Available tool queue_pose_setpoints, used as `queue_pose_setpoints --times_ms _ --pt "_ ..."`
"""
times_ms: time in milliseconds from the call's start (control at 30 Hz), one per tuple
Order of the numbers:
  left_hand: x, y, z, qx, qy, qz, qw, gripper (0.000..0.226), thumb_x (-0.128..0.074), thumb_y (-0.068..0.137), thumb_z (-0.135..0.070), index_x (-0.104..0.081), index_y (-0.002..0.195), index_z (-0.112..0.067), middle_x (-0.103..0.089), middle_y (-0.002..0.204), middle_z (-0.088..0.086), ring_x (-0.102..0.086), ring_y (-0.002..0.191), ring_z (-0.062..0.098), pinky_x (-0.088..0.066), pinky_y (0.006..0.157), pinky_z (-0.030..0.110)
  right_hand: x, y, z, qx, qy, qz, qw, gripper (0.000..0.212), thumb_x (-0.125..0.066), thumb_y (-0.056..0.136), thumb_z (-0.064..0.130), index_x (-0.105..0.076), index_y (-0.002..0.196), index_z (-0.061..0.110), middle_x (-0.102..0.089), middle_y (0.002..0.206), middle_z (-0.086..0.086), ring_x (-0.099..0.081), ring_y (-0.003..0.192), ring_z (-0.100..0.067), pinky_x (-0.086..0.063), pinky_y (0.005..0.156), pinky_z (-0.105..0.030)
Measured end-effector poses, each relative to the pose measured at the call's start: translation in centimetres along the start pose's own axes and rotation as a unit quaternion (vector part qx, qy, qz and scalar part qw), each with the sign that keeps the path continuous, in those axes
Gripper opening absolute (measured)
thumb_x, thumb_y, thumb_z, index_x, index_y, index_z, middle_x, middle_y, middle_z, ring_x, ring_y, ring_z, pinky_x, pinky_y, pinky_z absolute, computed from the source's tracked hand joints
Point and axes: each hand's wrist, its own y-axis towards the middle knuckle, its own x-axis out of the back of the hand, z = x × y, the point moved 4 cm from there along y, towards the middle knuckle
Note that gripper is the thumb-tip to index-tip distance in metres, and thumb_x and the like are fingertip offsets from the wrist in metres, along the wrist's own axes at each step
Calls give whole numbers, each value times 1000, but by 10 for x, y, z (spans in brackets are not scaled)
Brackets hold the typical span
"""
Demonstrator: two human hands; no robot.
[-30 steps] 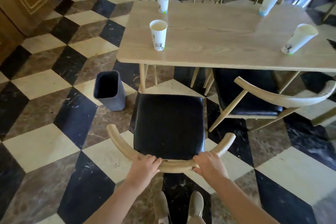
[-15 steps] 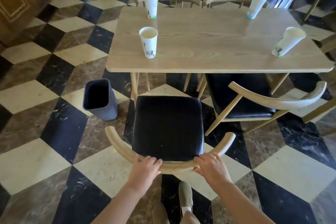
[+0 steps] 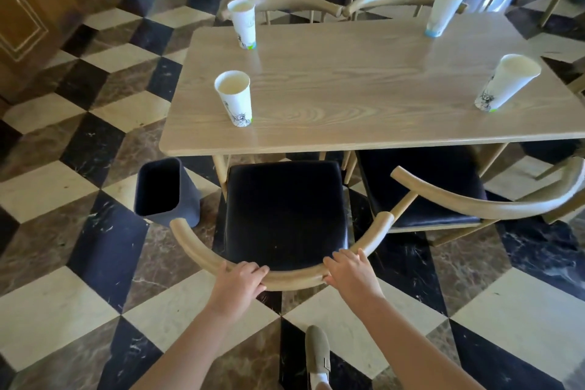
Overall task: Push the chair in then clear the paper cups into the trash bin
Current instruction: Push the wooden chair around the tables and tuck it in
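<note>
A wooden chair (image 3: 285, 212) with a black seat stands before me, its front edge just at the table's near edge. My left hand (image 3: 239, 285) and my right hand (image 3: 351, 269) both grip its curved backrest. Several white paper cups stand upright on the light wooden table (image 3: 364, 95): one near left (image 3: 234, 98), one far left (image 3: 243, 24), one far right (image 3: 444, 11), one near right (image 3: 506, 82). A dark open trash bin (image 3: 163, 190) stands on the floor left of the chair.
A second chair (image 3: 443, 193) is tucked under the table on the right, close beside mine. More chairs (image 3: 316, 3) line the far side. A wooden cabinet (image 3: 38, 9) stands far left. My shoe (image 3: 318, 355) is on the checkered floor.
The chair has slid forward toward the table, its seat now reaching the table's edge. I have stepped closer. Both hands keep their grip on the backrest.
</note>
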Motion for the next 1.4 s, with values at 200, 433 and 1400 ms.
queue_pose_setpoints --times_ms 200,433,1400 --pt "17 47 4 4 16 -15 1000 48 -91 50 -24 -73 94 -18 -70 76 -4 -67 68 16 -55 60 48 14 39 -29 0 13 -8 1000 34 -50 93 26 -54 123 12 -58 122 -9 -44 123 -28 -27 105 -49" --pt "25 87 17 -7 23 -45 999 49 -91 47 -25 -73 91 -17 -71 74 -3 -68 66 17 -56 57 48 25 80 -48 12 1 0 1000 39 -49 94 26 -47 131 12 -52 132 -9 -36 131 -28 -22 108 -50" --pt "60 114 13 -28 20 -9 999 52 -47 93 -38 -33 140 -19 -52 128 2 -51 113 17 -43 94 35 81 84 -29 -60 9 -8 998 44 -49 93 32 -41 133 17 -47 132 -10 -37 127 -28 -28 105 -45"
